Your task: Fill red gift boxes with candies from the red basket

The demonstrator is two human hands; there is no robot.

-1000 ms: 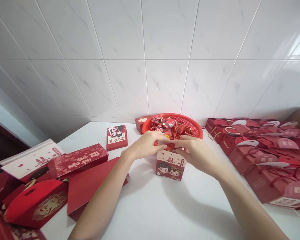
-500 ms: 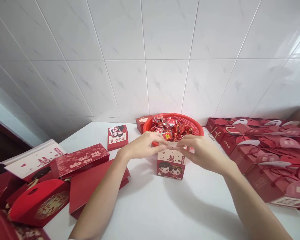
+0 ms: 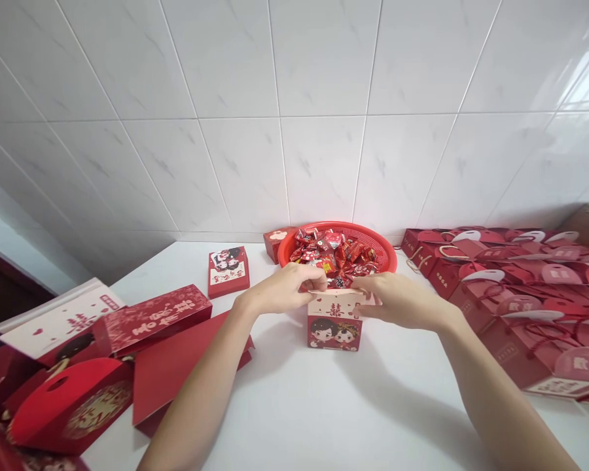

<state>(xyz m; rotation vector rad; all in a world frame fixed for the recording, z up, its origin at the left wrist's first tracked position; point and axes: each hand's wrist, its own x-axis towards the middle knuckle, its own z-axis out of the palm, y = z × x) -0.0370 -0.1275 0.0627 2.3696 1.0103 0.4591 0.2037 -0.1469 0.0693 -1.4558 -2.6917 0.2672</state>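
Note:
A small red and white gift box (image 3: 334, 332), printed with a cartoon couple, stands upright on the white table in front of me. My left hand (image 3: 287, 288) is closed at the box's upper left edge, fingers curled over the top. On the other side, my right hand (image 3: 397, 299) pinches the upper right edge, with thumb and fingers near the rim. The fingers partly hide the box's top. Right behind it sits a red plastic basket (image 3: 390, 252) holding many wrapped candies (image 3: 334, 252).
To the left lie several red boxes (image 3: 160, 317), some folded and piled together. A flat red box (image 3: 228, 271) and a small red box (image 3: 275, 243) rest farther back. Rows of handled red gift boxes (image 3: 505, 327) fill the right side. A tiled wall (image 3: 324, 157) rises behind.
Both hands have shifted slightly down at the box's top, and the fingers are more curled over its rim. The view has moved slightly; the box stays in place.

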